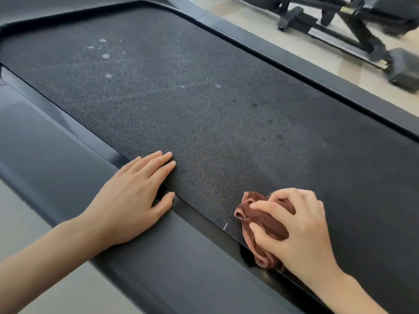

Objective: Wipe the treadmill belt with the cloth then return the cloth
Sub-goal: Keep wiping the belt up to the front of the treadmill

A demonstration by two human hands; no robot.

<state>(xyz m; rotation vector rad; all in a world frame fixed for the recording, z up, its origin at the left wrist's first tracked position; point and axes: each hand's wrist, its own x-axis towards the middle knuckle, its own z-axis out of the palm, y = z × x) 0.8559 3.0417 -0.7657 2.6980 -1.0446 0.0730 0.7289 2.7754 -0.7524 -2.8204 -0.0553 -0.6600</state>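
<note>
The black textured treadmill belt [204, 109] runs across the view, with pale dusty spots and streaks toward its far left. A crumpled brown cloth [265, 220] lies on the belt's near edge. My right hand [299, 230] grips the cloth with curled fingers and presses it against the belt. My left hand [133, 196] rests flat with straight fingers, palm on the dark side rail [68, 159] and fingertips on the belt edge.
The far side rail [317, 71] borders the belt at the upper right. Beyond it, on a light tiled floor [260, 23], stands the black frame of another exercise machine [351, 30]. Grey floor shows at the lower left.
</note>
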